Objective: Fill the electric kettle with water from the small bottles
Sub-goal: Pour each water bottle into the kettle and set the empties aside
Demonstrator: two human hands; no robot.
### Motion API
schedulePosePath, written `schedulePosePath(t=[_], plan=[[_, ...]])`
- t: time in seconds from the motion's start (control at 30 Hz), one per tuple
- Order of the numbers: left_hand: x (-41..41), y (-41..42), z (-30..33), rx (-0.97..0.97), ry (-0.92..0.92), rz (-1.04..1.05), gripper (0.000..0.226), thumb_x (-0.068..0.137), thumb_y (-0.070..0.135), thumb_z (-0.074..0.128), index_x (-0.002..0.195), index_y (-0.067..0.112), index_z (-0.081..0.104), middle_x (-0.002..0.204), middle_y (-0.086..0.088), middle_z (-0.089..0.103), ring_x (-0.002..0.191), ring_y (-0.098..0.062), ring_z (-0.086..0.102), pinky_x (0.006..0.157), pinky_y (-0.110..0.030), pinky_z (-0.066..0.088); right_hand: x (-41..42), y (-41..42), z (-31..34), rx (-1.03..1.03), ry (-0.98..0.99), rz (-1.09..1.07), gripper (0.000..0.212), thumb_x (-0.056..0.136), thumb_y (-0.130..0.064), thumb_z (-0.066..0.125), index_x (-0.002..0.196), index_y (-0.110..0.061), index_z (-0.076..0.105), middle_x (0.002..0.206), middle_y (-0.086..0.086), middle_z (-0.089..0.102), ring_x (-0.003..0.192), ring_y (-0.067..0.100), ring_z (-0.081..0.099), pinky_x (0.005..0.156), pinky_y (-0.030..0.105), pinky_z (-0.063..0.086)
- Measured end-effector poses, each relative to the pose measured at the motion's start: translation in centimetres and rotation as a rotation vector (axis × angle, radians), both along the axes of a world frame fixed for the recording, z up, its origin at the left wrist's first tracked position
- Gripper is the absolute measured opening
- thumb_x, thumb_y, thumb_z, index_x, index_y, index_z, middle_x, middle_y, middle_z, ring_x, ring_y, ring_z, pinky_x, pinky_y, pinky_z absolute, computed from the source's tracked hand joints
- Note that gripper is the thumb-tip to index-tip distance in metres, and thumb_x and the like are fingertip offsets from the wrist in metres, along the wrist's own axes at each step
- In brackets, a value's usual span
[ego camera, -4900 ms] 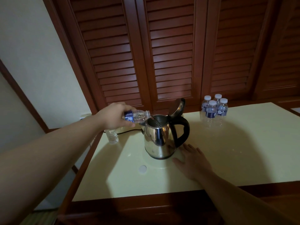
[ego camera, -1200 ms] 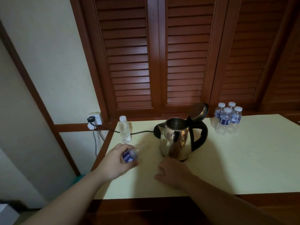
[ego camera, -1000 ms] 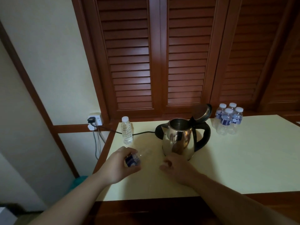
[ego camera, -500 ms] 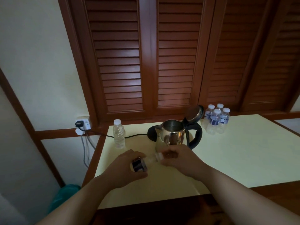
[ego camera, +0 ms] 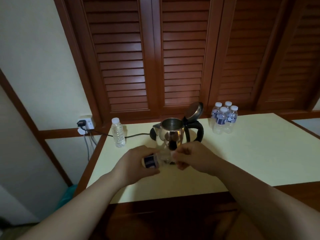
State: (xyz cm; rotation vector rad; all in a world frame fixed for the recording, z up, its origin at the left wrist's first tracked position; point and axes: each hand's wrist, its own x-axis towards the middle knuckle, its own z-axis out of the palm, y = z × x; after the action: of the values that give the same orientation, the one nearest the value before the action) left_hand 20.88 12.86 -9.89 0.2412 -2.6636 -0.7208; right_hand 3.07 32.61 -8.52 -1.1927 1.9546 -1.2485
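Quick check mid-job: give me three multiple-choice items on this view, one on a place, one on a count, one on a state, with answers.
1. The lone capped bottle stands where from the kettle?
A. left
B. right
C. behind

2. How many bottles in the cluster?
A. two
B. four
C. six

3. The kettle lid is:
A. shut
B. removed
C. hinged open

Answers: 1 A, it stands near the table's left edge. 2 B, four white caps show. 3 C, the lid tilts up above the handle.

six small bottles [ego camera: 222,119], one kettle [ego camera: 173,134], two hands [ego camera: 136,164]
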Motion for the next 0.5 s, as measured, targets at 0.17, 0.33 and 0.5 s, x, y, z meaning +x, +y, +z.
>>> schedulePosePath(t=[0.17, 0.33, 0.5], plan=[[-2.6, 4.2, 0.5, -0.010, -0.010, -0.011, 0.058, 0.073, 0.054, 0.081, 0.128, 0.040, 0.068, 0.095, 0.011, 0.064, 0.089, -0.004, 0.062, 0.080, -0.036, 0.054, -2.8, 2.9, 0.2, 0.064, 0.057, 0.001, 0.034, 0.105, -0.035, 0.059, 0.090, -0.007, 0.071, 0.079, 0.009, 0.075, 0.071, 0.024, 0.075, 0.067, 0.030, 0.061], [-5.9, 8.8, 0.4, 0.087, -0.005, 0.013, 0.071, 0.069, 0.067, 0.077, 0.133, 0.038, 0.067, 0.112, 0.017, 0.067, 0.102, -0.001, 0.064, 0.088, -0.030, 0.056, -7.4, 7.1, 0.3, -0.044, -0.007, 0.086, 0.020, 0.091, -0.014, 0.079, 0.109, -0.011, 0.073, 0.092, 0.010, 0.076, 0.082, 0.025, 0.077, 0.073, 0.031, 0.063], [-10.1, 12.9, -0.5, 0.046, 0.014, 0.071, 0.078, 0.069, 0.072, 0.072, 0.138, 0.034, 0.064, 0.114, 0.015, 0.064, 0.102, -0.004, 0.064, 0.089, -0.033, 0.057, -12.0, 10.1, 0.1, 0.067, 0.162, 0.109, 0.032, 0.101, -0.035, 0.065, 0.091, -0.005, 0.070, 0.073, 0.006, 0.075, 0.065, 0.019, 0.075, 0.071, 0.033, 0.064]])
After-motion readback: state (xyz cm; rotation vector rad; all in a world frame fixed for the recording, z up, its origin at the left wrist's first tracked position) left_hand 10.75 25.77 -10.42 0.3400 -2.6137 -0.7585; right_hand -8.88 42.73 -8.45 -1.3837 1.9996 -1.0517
